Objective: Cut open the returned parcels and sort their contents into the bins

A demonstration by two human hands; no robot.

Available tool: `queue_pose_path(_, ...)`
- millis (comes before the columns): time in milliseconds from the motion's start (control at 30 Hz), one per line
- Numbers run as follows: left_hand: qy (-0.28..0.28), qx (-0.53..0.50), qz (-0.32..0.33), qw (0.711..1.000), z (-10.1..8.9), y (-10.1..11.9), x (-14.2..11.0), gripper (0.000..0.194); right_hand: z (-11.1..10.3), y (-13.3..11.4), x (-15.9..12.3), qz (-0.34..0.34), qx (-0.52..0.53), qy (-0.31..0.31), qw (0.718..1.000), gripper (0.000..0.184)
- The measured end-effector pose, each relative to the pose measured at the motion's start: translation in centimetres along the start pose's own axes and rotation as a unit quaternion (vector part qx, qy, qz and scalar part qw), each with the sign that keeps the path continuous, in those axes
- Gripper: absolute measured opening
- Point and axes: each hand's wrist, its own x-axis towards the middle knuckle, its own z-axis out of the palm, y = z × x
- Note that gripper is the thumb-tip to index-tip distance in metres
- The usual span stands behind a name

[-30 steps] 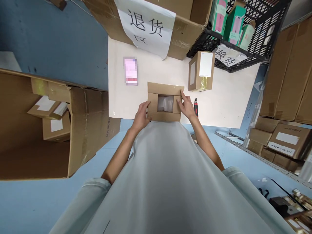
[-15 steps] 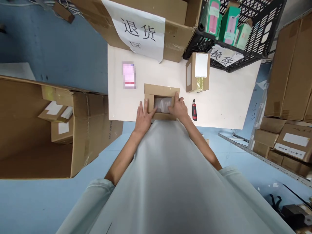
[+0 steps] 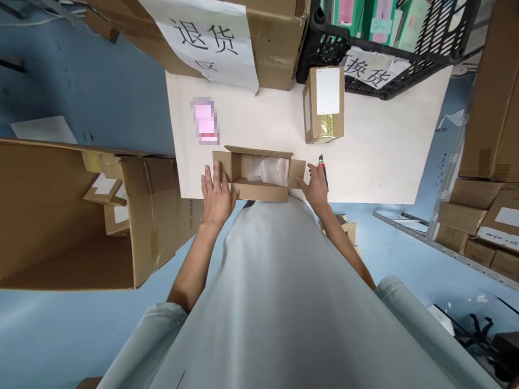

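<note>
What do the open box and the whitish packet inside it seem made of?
Open box: matte brown cardboard, judging by its stiff, folded-out flaps. Whitish packet: probably thin, slightly glossy plastic film, given its translucent, wrinkled look; I can't tell what's inside.

Packet in box, cutter to right

material notes: mostly matt, some gloss.
open box: plain matt cardboard. inner wrapping: translucent, crinkled, slightly glossy film. tabletop: smooth, matt. taped box: cardboard, shiny tape, smooth paper label. crate: plastic. garment: smooth cloth, soft sheen.
</note>
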Motion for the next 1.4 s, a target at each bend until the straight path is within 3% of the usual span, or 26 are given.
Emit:
queue_pose_path(133,-0.040,0.010,-0.021,0.999,0.7,-1.2,1.0,0.073,0.7,-0.7,0.1,-0.033,-0.027,-0.023,0.999,0.042)
queue_pose_path(300,-0.016,-0.007,-0.025,1.000,1.4,-0.7,2.8,0.068,0.8,-0.8,0.3,-0.156,0.009,-0.087,0.984,0.055)
queue_pose_path(400,-0.030,0.016,-0.032,0.999,2.2,2.2,3.8,0.069,0.9,-0.5,0.5,-0.238,0.025,-0.113,0.964,0.091)
queue_pose_path(500,-0.078,0.034,-0.031,0.996,4.0,6.2,5.1,0.069,1.3,-0.1,1.3,-0.265,0.042,-0.128,0.955,0.117)
queue_pose_path(633,-0.137,0.033,-0.061,0.988,7.4,10.5,7.2,0.063,1.7,0.0,2.8,-0.269,0.062,-0.136,0.951,0.120)
queue_pose_path(800,-0.144,0.071,-0.109,0.981,9.8,12.5,9.2,0.056,2.1,0.1,4.1,-0.269,0.058,-0.145,0.950,0.122)
queue_pose_path(1067,-0.139,0.058,-0.165,0.975,8.5,11.9,9.3,0.062,2.4,0.5,3.8,-0.277,0.030,-0.142,0.950,0.126)
queue_pose_path(1300,-0.108,0.004,-0.155,0.982,6.3,9.7,8.2,0.099,1.8,0.0,3.5,-0.280,0.000,-0.140,0.950,0.130)
queue_pose_path(1400,-0.105,0.015,-0.171,0.980,5.8,9.8,8.0,0.092,1.9,0.1,3.6,-0.279,-0.013,-0.138,0.950,0.131)
